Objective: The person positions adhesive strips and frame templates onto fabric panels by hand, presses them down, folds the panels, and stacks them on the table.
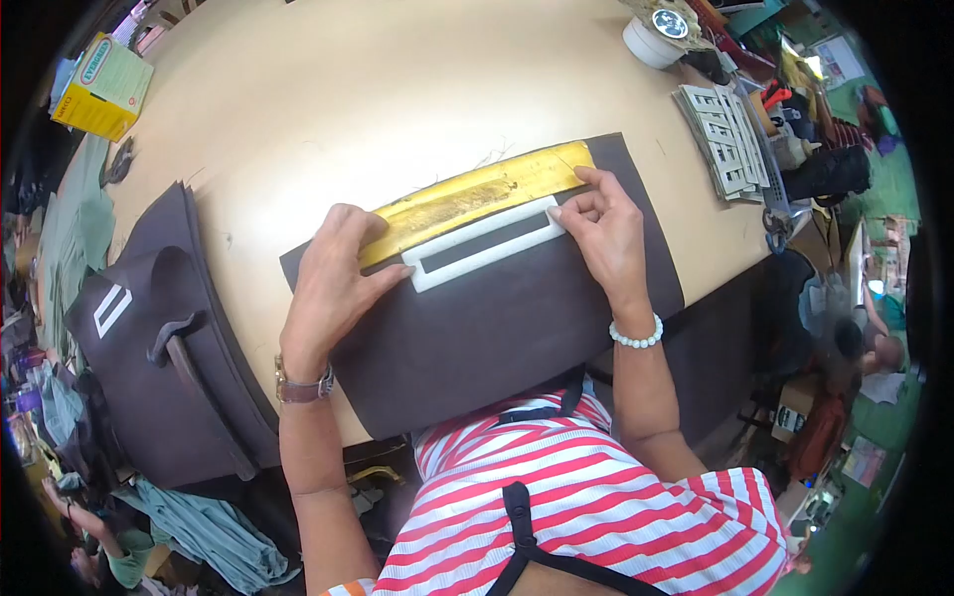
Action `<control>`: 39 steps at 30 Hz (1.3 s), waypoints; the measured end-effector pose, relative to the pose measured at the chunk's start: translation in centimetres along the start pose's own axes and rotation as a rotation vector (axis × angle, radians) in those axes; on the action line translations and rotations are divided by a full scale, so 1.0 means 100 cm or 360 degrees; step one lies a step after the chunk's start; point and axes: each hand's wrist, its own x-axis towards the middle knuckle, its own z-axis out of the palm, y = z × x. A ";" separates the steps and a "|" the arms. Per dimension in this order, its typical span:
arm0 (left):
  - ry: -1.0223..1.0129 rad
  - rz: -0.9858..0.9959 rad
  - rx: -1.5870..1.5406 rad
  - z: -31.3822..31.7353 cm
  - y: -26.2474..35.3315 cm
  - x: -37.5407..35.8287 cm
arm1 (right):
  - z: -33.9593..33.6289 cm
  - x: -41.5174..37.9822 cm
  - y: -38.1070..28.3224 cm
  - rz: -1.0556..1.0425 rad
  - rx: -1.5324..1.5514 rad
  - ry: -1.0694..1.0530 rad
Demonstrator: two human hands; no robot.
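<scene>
Pressing the white rectangular frame (484,244) flat on the dark brown panel (497,328), just below the gold strip (477,196), your left hand (333,283) lies spread at its left end and your right hand (606,233) curls fingertips on its right end. Beyond the panel's right edge lies a stack of white pieces (723,139).

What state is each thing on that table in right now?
Left hand: flat, pressing the white frame's left end.
Right hand: fingertips on the frame's right end.
White frame: flat on the dark fabric.
Dark fabric: spread out, overhanging the table edge.
Gold strip: flat, worn, above the frame.
Tape roll: lying flat.
</scene>
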 end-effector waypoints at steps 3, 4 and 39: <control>-0.0021 -0.0027 -0.0031 -0.001 0.002 0.001 | -0.002 0.001 0.001 0.0005 -0.0013 -0.0035; -0.0020 -0.0029 -0.0033 -0.001 0.002 0.000 | -0.002 0.002 0.001 -0.0001 -0.0035 -0.0038; -0.0037 0.0610 0.0777 0.021 0.003 -0.054 | 0.000 -0.020 0.006 -0.0831 -0.1302 -0.0037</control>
